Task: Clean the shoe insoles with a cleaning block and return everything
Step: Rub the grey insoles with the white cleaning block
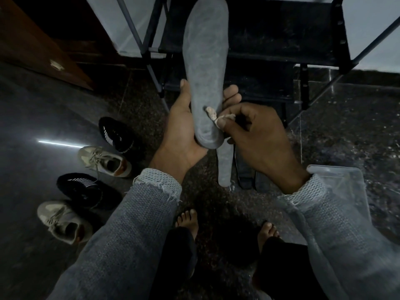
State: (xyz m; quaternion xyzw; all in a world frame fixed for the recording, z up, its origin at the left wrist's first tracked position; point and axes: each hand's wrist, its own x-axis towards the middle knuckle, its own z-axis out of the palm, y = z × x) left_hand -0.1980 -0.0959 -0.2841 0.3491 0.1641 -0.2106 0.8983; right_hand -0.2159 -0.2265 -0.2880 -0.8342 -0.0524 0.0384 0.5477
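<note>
The insole point(204, 61) is standing upright over the floor point(54, 118), its heel lying in the left hand point(184, 128), whose fingers are curling round it. The right hand point(257, 135) is pinching a pale block point(211, 113) against its lower face, near four shoes point(104, 161).

We see a dark, speckled stone floor point(346, 131), polished enough to carry a thin streak of reflected light point(55, 143) at nine o'clock. At twelve o'clock stands a black metal-framed rack point(270, 33) with dark shelves, pale panels behind it. A brown wooden door point(36, 48) angles in at ten o'clock. The light is dim.
</note>
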